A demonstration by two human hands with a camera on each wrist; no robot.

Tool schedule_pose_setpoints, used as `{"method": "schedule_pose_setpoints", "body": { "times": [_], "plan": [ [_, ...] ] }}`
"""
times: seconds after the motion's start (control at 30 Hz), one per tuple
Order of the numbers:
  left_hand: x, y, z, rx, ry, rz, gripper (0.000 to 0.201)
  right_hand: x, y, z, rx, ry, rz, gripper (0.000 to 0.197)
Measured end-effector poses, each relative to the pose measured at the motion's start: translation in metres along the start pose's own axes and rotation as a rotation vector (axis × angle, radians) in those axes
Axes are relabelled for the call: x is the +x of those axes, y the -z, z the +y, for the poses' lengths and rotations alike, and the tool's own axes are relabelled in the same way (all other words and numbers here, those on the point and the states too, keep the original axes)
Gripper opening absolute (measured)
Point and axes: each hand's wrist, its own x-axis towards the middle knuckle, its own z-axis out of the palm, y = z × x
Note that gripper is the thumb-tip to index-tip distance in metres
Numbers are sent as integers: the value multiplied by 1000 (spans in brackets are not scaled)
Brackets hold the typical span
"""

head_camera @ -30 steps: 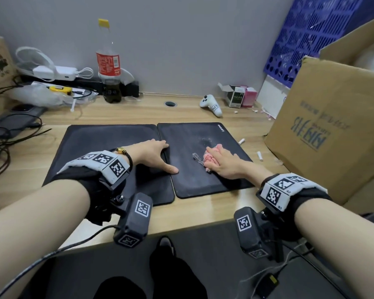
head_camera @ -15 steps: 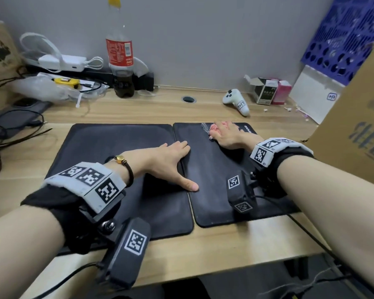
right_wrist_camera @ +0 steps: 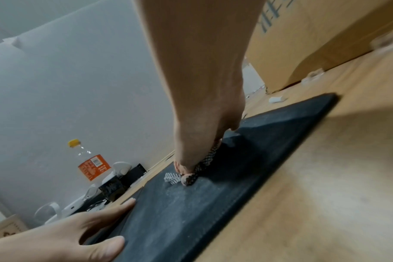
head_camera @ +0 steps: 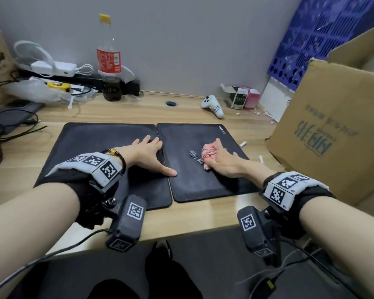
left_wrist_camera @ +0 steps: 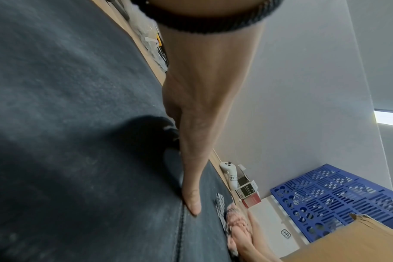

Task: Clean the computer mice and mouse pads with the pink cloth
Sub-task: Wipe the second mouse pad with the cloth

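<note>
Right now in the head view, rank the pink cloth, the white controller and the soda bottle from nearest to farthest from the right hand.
1. Pink cloth: under the right hand, on the right mouse pad.
2. White controller: beyond the pad, near the wall.
3. Soda bottle: far left, against the wall.

The head camera looks forward and down over both forearms at the wooden desk (head_camera: 121, 113) and grey wall. The left wrist camera sits low, close along the left hand (left_wrist_camera: 191, 134), facing right toward the blue crate (left_wrist_camera: 339, 193). The right wrist camera — equally close — faces left toward the cola bottle (right_wrist_camera: 90, 164). All three share the right mouse pad (head_camera: 203, 180).
</note>
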Motion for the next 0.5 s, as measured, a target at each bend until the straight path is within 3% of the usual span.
{"method": "schedule_pose_setpoints", "body": {
  "times": [0.07, 0.23, 0.5],
  "plan": [
    [-1, 0, 0, -15, 13, 8, 122, -19, 3, 2, 26, 1, -22, 76],
    [2, 4, 4, 22, -21, -13, 122, -25, 1, 0, -62, 53, 16, 37],
    [25, 10, -1, 106, -111, -79, 130, 67, 6, -27, -73, 31, 104, 54]
  ]
}}
